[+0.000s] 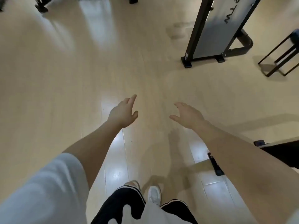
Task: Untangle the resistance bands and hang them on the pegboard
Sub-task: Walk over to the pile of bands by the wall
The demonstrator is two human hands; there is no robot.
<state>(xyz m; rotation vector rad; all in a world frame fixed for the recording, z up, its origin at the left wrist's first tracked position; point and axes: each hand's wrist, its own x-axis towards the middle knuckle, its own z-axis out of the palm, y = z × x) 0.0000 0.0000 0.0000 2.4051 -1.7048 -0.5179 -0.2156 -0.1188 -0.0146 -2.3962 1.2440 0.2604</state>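
No resistance band and no pegboard show in the head view. My left hand [123, 113] is stretched out over the pale wooden floor, fingers apart, holding nothing. My right hand [188, 114] reaches forward beside it, a hand's width away, also spread and empty. Both forearms are bare; a white sleeve covers my left upper arm. Below, my dark trousers with white stripes and one white shoe [154, 194] stand on the floor.
A black-framed gym machine with a grey panel [215, 33] stands at the upper right, its feet on the floor. A black metal stool frame [281, 62] is further right. Dark equipment bases [41, 7] sit at the top left. A black object edge [284, 152] lies behind my right forearm.
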